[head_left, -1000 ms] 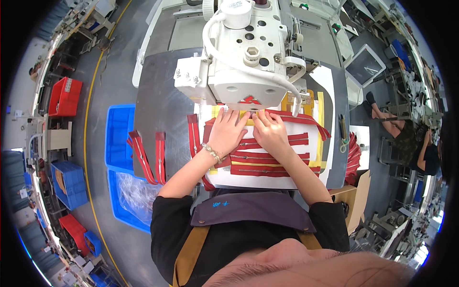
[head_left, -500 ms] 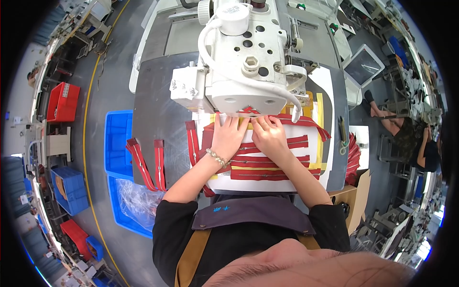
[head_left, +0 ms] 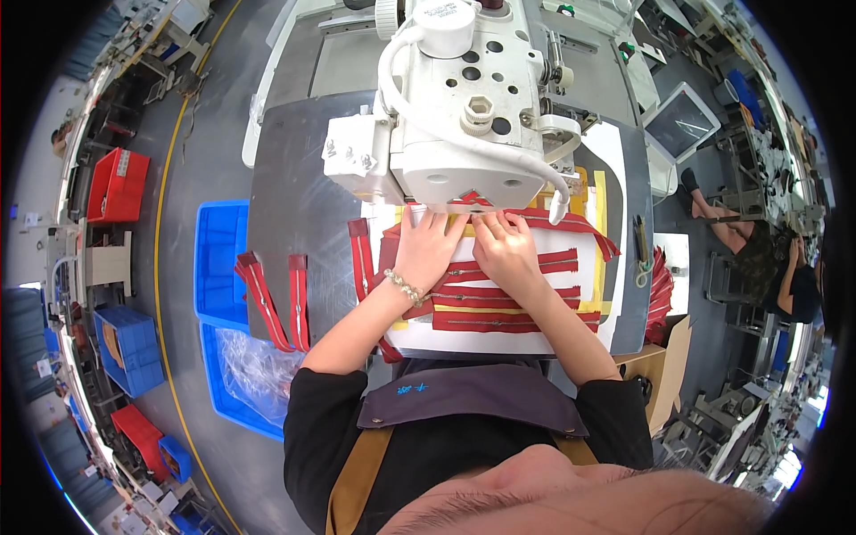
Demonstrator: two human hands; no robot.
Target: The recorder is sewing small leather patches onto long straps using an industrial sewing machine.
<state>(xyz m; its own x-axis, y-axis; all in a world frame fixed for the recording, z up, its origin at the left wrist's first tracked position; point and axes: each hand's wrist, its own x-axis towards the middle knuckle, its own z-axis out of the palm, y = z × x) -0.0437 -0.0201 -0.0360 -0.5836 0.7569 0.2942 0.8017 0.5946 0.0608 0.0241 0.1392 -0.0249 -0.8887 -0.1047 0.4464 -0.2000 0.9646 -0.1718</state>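
Red zipper strip (head_left: 584,226) at the lower edge of a white machine head (head_left: 468,169)

Deep red tape with a pale line of teeth along the middle, running from the right fingertips out to the right and bending downward at its free end. Far side hidden beneath the overhanging head. Left hand (head_left: 426,251) palm down, laid flat with fingers slightly spread; right hand (head_left: 506,255) beside it, fingers bent and close together, impossible to tell whether pinching or only pressing.

Below, more red zippers (head_left: 486,321) in near-level rows on a white sheet (head_left: 499,342), partly covered by both hands and the right forearm. Yellow tape (head_left: 599,192) on the sheet at right. To the left on the dark desk (head_left: 299,178), a pair of separate zippers (head_left: 299,303). Looping across the machine, a white hose (head_left: 446,134), hanging close above the strip. Beyond the desk: blue bins (head_left: 220,241) to the left; a red bundle (head_left: 658,290), an open cardboard box (head_left: 673,374) and a screen (head_left: 680,123) to the right.
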